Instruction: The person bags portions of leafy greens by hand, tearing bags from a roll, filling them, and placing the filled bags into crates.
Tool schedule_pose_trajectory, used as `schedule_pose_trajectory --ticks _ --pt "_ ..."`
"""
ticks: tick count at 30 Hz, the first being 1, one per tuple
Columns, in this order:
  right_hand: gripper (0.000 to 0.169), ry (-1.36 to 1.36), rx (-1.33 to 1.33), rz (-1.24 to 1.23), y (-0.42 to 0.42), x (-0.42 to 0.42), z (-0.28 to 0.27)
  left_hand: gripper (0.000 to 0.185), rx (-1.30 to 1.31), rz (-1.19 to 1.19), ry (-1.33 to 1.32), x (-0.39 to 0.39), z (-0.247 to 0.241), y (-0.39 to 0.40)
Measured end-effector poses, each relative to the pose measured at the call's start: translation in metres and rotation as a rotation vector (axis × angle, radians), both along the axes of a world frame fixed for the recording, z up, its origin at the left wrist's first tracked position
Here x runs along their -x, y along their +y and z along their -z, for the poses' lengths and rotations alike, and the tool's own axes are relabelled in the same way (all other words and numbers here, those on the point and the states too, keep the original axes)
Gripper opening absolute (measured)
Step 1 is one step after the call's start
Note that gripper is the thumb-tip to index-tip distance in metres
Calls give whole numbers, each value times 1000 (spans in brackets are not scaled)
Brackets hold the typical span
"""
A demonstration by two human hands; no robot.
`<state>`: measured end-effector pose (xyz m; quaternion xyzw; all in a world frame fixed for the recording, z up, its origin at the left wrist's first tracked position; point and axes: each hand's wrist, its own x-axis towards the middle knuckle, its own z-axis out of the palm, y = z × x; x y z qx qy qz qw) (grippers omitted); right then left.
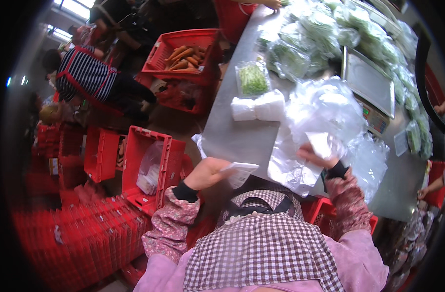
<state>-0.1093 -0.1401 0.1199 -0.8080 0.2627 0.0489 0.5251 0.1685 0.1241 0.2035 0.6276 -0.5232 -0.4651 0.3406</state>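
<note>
My left hand (208, 171) grips a thin white sheaf of paper (240, 171) that bears print, just off the near edge of the steel table (240, 140). Over the table, my right hand (315, 157) is blurred above a pile of clear plastic bags (292, 168). A white piece of paper (319, 144) shows right beside its fingers; whether they hold it is unclear. Beyond lie two white rolls of bags (259, 107) side by side. Past them sits a clear tray of green sprouts or shoots (252, 79).
Bagged green vegetables (313, 36) cover the table's far side. A weighing scale (370, 84) stands at right. Left of the table are a red crate of carrots (187, 58), another red crate (149, 168) and stacked red crates (83, 237). A person in stripes (85, 75) bends nearby.
</note>
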Motion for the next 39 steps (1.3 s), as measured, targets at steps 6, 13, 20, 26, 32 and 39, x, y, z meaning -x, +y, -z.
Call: schedule_pose_trajectory --ticks 6,13,20,26,32,39 --pt "24 -185 702 495 -134 37 11 23 -111 44 387 79 65 -104" --pt "27 -345 -315 375 30 25 -7 20 -173 -111 461 105 117 -124" --pt "21 -254 -363 628 82 44 36 20 -64 19 252 133 111 -145" --pt "22 -309 -623 834 81 72 45 23 -187 -18 246 162 137 -157" --pt "19 -211 -489 859 83 77 65 17 -231 -74 323 173 165 -160" --pt "39 -96 589 408 100 73 72 44 -167 -42 -244 169 236 -164"
